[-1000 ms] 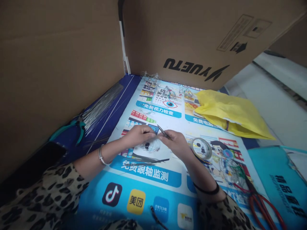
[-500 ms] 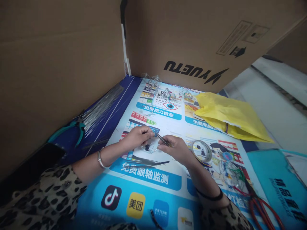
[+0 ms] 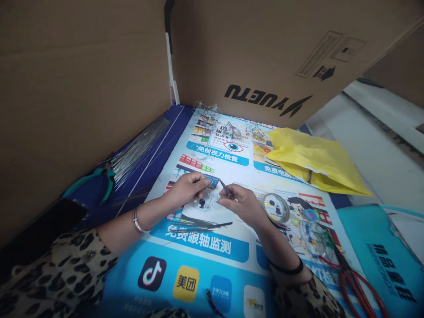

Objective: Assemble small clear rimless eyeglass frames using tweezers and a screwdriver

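Observation:
My left hand (image 3: 188,189) is closed in a pinch on one end of a small strand of pearl-like beads (image 3: 201,202), which hangs in a loop below the fingers. My right hand (image 3: 244,204) grips dark, pointed tweezers (image 3: 225,188), their tip angled up to the left. The strand's other end reaches my right fingertips. A small gap separates the tweezers' tip from my left fingers. Beneath both hands, dark thin strips (image 3: 202,224) lie on the printed poster (image 3: 212,265).
Cardboard walls (image 3: 265,48) stand behind and left. Teal-handled pliers (image 3: 107,185) lie beside a bundle of thin wires (image 3: 141,145). To the right are a tape roll (image 3: 275,208), a yellow bag (image 3: 318,159), red-handled scissors (image 3: 359,287) and tangled beaded strands (image 3: 314,238).
The tweezers' tip has moved off my left fingers and now points more steeply upward. My hands otherwise keep nearly the same place; the view has shifted slightly.

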`<state>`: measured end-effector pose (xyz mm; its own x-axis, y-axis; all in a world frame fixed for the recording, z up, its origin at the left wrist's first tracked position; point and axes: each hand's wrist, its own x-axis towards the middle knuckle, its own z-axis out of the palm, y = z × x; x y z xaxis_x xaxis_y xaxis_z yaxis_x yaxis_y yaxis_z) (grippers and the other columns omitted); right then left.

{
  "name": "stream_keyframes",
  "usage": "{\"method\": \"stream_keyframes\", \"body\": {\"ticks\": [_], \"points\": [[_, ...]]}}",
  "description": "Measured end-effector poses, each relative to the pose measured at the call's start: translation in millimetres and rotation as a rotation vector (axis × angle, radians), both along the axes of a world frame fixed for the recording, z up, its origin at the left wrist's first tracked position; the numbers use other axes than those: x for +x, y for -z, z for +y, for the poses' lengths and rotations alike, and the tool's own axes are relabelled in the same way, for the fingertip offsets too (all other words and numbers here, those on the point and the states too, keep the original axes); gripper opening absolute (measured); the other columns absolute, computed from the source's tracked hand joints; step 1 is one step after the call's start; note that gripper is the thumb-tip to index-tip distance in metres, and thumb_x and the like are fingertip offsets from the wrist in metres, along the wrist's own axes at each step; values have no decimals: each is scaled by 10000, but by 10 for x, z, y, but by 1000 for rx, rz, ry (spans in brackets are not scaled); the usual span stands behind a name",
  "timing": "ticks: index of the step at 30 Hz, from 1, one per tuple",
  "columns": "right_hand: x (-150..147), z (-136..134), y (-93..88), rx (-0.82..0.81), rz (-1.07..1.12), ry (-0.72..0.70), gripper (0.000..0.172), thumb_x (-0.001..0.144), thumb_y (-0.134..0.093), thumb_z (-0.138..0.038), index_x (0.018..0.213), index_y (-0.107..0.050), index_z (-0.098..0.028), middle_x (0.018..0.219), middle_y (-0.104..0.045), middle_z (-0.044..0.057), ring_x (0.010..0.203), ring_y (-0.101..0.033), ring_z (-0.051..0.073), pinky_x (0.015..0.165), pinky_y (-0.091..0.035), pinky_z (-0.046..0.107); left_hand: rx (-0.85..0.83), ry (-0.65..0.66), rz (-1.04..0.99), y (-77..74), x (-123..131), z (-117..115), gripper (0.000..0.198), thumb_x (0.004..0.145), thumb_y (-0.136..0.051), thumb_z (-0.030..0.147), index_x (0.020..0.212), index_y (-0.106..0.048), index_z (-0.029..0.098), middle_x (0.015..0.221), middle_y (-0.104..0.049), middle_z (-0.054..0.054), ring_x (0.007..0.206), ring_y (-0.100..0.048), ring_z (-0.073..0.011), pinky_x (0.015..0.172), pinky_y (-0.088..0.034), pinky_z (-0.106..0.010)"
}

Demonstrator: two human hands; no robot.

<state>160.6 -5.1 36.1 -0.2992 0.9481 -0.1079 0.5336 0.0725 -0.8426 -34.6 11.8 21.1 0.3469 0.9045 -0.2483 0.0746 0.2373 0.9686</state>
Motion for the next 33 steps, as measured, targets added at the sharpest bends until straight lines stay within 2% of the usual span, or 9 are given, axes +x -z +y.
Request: {"method": "stream_keyframes", "body": {"ticks": [3,8,16,21,28,33], "points": [[-9,-5,7,30,8,3,199,669,-665,-340,779,-605,-186,706,-606,-20,670,-536,118,610,-407,218,-7,-27,-40,-10,7,-6,295,765,-538,426,672,-456,158,495,-482,44,409,-410,-51,416,-297,-175],[-11,-1,5,47,-11,28,182,680,-651,-331,783,-607,-188,713,-614,-16,678,-547,124,620,-417,226,-32,3,-82,-2,17,-7,282,782,-532,403,666,-451,160,493,-494,42,409,-426,-51,433,-311,-178],[29,30,77,58,42,93,226,716,-610,-390,817,-617,-187,703,-615,-16,653,-540,120,600,-417,227,-110,172,-194,35,28,-44,278,782,-547,403,688,-491,146,480,-498,40,412,-406,-46,433,-304,-178],[24,13,73,11,137,25,276,752,-569,-401,924,-619,-191,800,-633,5,728,-561,139,655,-431,252,-174,281,-242,58,57,-84,265,768,-572,386,702,-512,136,481,-492,38,417,-407,-53,426,-318,-182],[25,-14,12,-137,297,-41,233,755,-574,-396,780,-591,-165,696,-594,-9,662,-533,117,631,-422,246,-383,296,-441,32,123,-171,263,744,-612,374,740,-544,120,527,-480,37,432,-401,-40,413,-283,-169],[88,12,3,-192,308,-48,223,734,-611,-377,736,-597,-154,644,-566,-23,612,-493,91,588,-382,220,-395,320,-464,39,126,-185,244,750,-614,343,791,-565,107,531,-472,38,453,-408,-39,431,-284,-164]]}}
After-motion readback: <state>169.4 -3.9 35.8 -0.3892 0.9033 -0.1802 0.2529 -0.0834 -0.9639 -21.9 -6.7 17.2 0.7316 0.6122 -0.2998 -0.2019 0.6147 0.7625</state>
